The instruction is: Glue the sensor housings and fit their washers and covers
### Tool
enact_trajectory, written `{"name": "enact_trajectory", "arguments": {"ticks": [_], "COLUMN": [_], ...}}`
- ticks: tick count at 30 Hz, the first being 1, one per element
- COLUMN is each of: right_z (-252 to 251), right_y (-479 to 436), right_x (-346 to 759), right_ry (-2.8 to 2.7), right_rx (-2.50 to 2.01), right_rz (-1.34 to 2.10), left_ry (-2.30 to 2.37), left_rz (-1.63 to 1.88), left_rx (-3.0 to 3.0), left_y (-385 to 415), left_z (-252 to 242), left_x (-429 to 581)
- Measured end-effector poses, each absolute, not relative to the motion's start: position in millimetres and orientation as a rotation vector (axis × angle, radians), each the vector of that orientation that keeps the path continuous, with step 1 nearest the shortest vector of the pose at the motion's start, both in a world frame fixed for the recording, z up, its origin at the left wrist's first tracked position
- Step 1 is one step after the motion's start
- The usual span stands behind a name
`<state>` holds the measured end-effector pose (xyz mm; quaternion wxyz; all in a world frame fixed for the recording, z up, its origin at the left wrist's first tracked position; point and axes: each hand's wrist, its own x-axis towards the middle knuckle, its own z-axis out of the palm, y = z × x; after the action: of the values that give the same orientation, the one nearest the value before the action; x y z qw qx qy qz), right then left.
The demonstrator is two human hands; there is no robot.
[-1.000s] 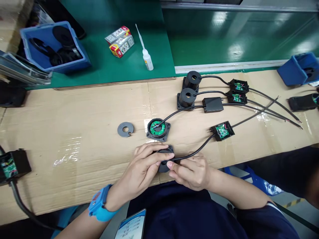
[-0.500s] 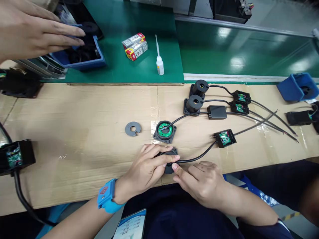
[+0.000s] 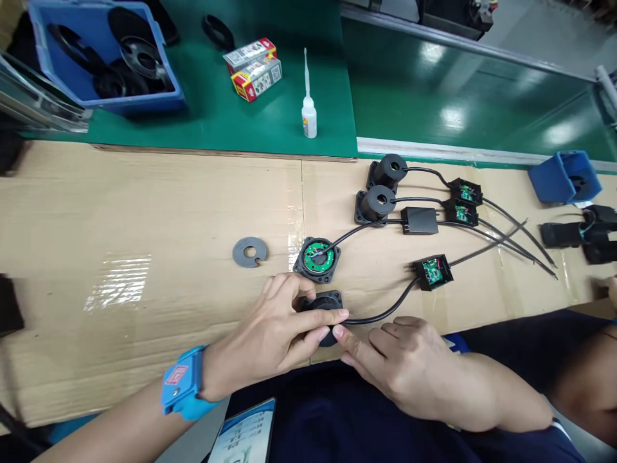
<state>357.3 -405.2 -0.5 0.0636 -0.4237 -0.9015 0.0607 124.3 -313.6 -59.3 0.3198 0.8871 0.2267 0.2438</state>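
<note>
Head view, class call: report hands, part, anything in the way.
Left hand gripping black housing; right hand at its edge. Cable leads right to open circuit-board box. Possible obstacle: green-board housing close beyond.

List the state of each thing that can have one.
Near flanged housing: partly hidden by left hand
Far flanged housing: open, circuit board exposed
Notched gray disc: flat
Two cylindrical housings: upright
Rearmost cable box: open, board exposed
Second cable box: open, board exposed
Third cable box: plain side up
Nearest cable box: open, board exposed
Left blue bin: open, parts inside
Right blue bin: open
White bottle: nozzle attached
</note>
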Motion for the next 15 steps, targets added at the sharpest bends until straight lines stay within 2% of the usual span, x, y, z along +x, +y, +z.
{"name": "enact_trajectory", "arguments": {"ticks": [11,15], "right_z": [10,8], "right_y": [-398,-399], "right_x": [359,359], "right_ry": [-2.867,-2.836], "right_rx": [-1.192,-1.201], "right_rz": [0.338,0.33], "left_ry": [0.448,0.635], "left_rz": [0.832,0.943], "left_rx": [2.582,2.431], "left_y": [-294,-269], "left_z": [-61,-64], "left_x": [119,121]}}
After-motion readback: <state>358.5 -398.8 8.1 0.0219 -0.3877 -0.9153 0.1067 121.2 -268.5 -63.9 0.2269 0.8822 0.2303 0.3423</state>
